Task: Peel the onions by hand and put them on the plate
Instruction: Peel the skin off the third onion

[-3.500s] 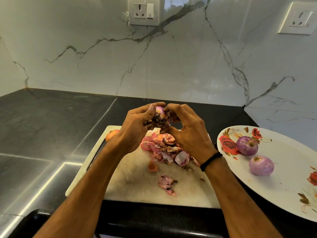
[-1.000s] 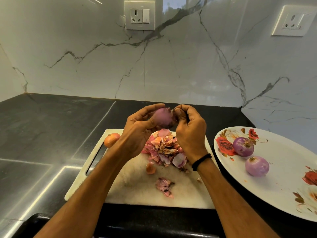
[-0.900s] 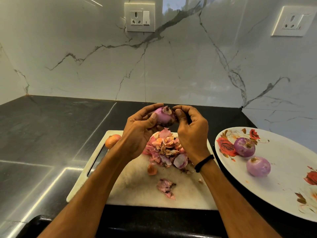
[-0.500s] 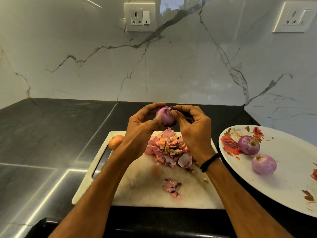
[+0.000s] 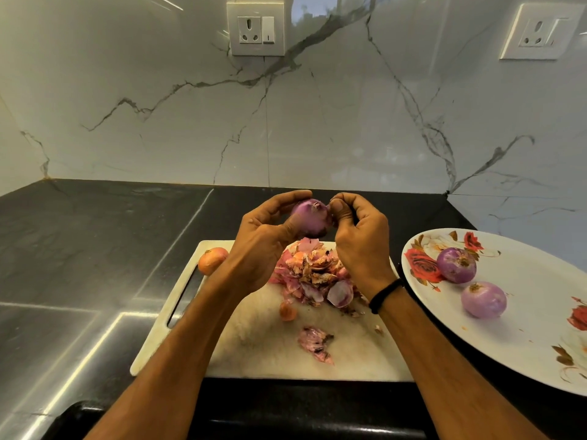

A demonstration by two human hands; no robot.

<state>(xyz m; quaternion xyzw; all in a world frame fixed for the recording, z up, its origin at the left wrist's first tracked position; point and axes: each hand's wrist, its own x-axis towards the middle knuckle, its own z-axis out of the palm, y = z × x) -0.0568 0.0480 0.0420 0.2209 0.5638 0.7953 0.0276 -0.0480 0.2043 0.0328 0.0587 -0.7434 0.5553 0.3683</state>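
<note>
Gripping a third onion (image 5: 309, 219) in left hand (image 5: 263, 246) and right hand (image 5: 359, 239) above the board (image 5: 254, 344), the person has two plated, one unpeeled.

peels (image 5: 313, 274) on board (image 5: 254, 350) | plate (image 5: 540, 344) right of board | onions (image 5: 456, 265) on plate

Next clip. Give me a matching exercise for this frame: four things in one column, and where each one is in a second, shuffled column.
Things
1. onion being peeled
2. orange-skinned onion
3. peeled onions
4. heap of skins

Places
A. on the flowered plate
B. held up between the left hand and the right hand
C. far left corner of the cutting board
D. middle of the cutting board, below the hands

Pairs: 1-B, 2-C, 3-A, 4-D
</note>
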